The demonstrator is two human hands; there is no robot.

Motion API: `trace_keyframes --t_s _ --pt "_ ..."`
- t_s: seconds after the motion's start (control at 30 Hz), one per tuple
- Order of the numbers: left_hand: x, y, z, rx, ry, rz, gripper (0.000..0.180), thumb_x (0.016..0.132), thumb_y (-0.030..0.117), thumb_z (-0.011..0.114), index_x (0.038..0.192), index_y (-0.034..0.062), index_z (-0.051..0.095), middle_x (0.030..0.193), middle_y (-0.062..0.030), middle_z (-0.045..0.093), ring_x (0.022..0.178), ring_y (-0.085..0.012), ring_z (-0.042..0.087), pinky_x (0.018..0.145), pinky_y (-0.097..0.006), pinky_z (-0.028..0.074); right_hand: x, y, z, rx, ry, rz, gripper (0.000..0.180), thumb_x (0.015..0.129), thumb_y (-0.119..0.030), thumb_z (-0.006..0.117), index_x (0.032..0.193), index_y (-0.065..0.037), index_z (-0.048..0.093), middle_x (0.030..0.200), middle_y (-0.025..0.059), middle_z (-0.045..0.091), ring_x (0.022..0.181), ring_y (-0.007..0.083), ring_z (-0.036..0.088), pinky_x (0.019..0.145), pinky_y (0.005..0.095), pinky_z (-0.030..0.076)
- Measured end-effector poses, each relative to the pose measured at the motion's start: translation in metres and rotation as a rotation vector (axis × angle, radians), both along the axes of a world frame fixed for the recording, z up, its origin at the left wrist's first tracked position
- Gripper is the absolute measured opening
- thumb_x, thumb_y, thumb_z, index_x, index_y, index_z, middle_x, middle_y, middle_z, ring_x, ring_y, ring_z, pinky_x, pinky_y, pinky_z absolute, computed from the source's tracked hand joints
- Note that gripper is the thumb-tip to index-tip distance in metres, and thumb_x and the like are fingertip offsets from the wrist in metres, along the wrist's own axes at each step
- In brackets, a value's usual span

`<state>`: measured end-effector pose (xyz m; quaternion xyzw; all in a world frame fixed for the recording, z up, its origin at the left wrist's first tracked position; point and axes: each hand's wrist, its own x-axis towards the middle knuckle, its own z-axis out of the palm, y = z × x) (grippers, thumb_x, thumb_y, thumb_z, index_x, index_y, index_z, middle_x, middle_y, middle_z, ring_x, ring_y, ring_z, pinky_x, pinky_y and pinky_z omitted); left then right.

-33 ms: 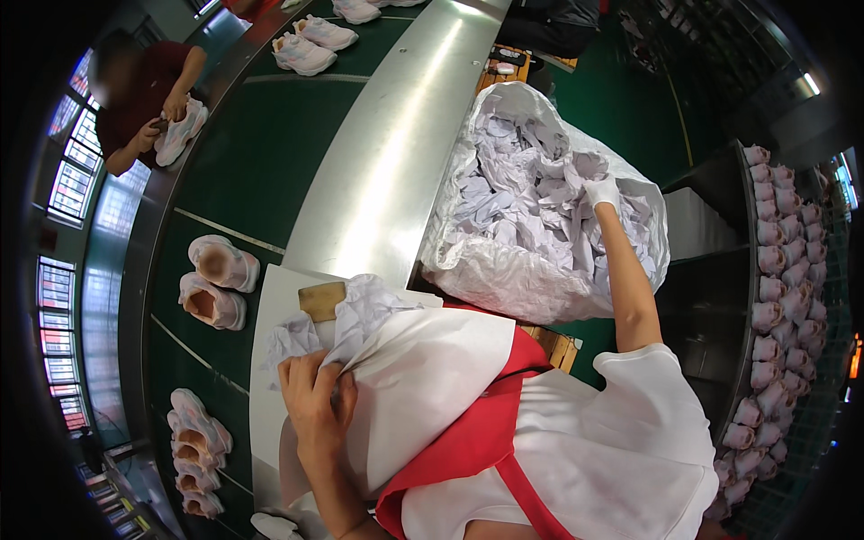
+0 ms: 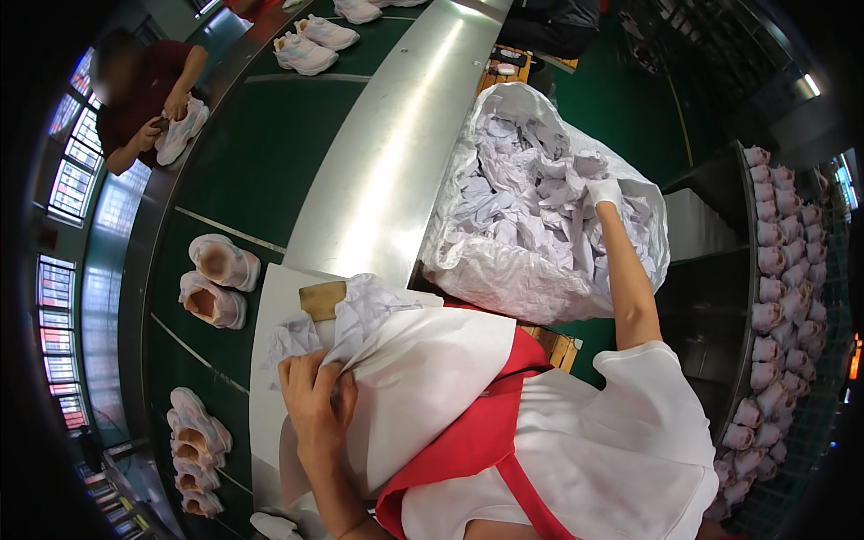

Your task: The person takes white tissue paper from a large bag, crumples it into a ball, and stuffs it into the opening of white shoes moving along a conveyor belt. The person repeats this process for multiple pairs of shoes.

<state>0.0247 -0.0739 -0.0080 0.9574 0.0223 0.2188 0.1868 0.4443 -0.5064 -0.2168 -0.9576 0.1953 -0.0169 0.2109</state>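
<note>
My left hand (image 2: 317, 396) is bent with its fingers curled, beside crumpled white paper (image 2: 360, 310) on the light work board. Whatever lies under those fingers is hidden. A small brownish block (image 2: 321, 300) rests among the paper wads. A broad white sheet (image 2: 432, 360) spreads from there across my lap, over a red apron (image 2: 459, 450). My right hand (image 2: 605, 192), in a white glove, reaches into a large white woven sack (image 2: 504, 288). It touches the crumpled paper (image 2: 531, 193) filling the sack; its fingertips are hard to make out.
Pinkish-white shoes (image 2: 216, 279) sit on a green conveyor belt (image 2: 243, 162) at left. A shiny metal ledge (image 2: 387, 144) runs between belt and sack. Across the belt, a person (image 2: 144, 108) handles a shoe. A rack of several shoes (image 2: 783, 306) stands at right.
The paper by my gloved right hand has shifted slightly. My left hand stays in place.
</note>
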Motion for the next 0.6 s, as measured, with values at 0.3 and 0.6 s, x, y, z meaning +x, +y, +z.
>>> trace_keyframes --t_s 0.3,0.6 --pt "-0.009 0.007 -0.001 -0.087 0.006 -0.05 0.02 0.064 0.0 0.068 0.082 0.0025 0.058 0.086 -0.0119 0.061 0.073 -0.029 0.058 0.067 -0.038 0.045 -0.078 0.139 0.248 1.247 -0.1 1.007 0.053 0.08 -0.043 0.068 0.111 -0.001 0.059 0.095 0.0077 0.064 0.082 0.013 0.061 0.074 0.0274 0.051" --pt "-0.016 0.007 0.012 -0.102 -0.073 -0.078 0.016 0.069 0.008 0.069 0.08 0.0055 0.057 0.089 -0.0052 0.061 0.066 -0.0223 0.053 0.061 -0.034 0.043 -0.041 0.253 0.265 0.438 -0.46 0.996 0.024 0.084 -0.015 0.058 0.101 -0.001 0.067 0.089 0.0114 0.069 0.083 0.0207 0.065 0.075 0.0304 0.049"
